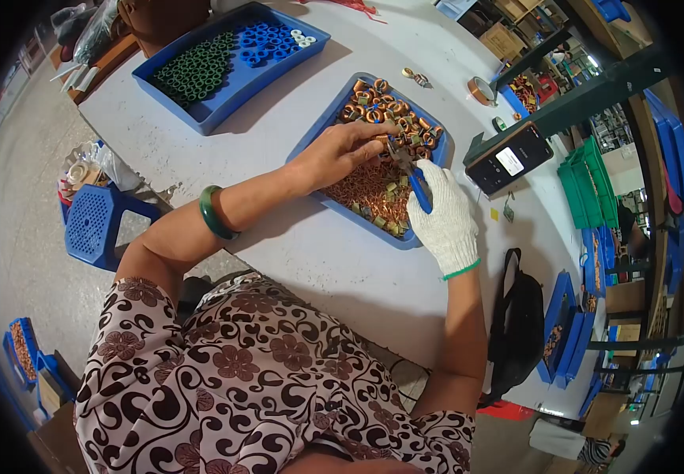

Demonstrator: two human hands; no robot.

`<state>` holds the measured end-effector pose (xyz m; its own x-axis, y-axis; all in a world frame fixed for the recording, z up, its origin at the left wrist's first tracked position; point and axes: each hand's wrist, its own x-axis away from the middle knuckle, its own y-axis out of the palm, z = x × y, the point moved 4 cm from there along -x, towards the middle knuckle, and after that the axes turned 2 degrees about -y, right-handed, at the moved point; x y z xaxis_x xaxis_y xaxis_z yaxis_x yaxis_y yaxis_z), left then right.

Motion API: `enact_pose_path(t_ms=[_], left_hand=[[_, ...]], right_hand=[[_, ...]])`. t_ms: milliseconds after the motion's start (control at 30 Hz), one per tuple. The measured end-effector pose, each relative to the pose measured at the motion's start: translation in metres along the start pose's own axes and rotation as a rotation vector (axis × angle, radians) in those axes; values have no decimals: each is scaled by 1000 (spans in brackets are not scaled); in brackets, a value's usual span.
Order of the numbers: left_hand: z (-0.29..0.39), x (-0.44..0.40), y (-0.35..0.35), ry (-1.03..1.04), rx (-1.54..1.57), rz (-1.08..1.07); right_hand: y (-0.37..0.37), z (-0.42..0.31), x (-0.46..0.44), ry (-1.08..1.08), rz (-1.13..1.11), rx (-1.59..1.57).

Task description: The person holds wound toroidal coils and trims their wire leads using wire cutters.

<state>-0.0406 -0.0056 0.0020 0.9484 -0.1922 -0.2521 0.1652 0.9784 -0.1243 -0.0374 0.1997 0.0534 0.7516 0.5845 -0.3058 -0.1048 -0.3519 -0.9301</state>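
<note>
My bare left hand (340,158) is closed over the blue tray (443,152), pinching a copper-wound coil (390,144) that its fingers partly hide. My right hand (446,215), in a white knitted glove with a green cuff edge, grips cutting pliers by their blue handles (419,193). The pliers' metal jaws point left, close to the left fingertips and the coil; whether they touch it I cannot tell. Wound copper coils (373,114) fill the far part of the tray. Short copper wire pieces (358,189) and several yellowish bits lie in the near part.
A second blue tray (208,122) at the back left holds green, blue and white rings. To the right, a phone (509,158) leans against a green metal post. A black bag (516,332) lies at the right edge. A blue stool (93,225) stands left.
</note>
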Motion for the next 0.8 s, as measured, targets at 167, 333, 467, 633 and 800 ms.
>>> enact_pose_path(t_ms=[167,333,467,633,800], left_hand=[[4,1,-1,8,-31,-13],[1,0,0,35,-15,-14],[2,0,0,38,-57,10],[-5,-2,0,5,-121,23],[0,-1,-1,-60,-127,9]], right_hand=[[0,0,-1,-11,-11,-52],[4,4,0,-13,6,-81],[8,5,0,3,14,-80],[11,4,0,45,-25,-48],[8,0,0,60,-9,120]])
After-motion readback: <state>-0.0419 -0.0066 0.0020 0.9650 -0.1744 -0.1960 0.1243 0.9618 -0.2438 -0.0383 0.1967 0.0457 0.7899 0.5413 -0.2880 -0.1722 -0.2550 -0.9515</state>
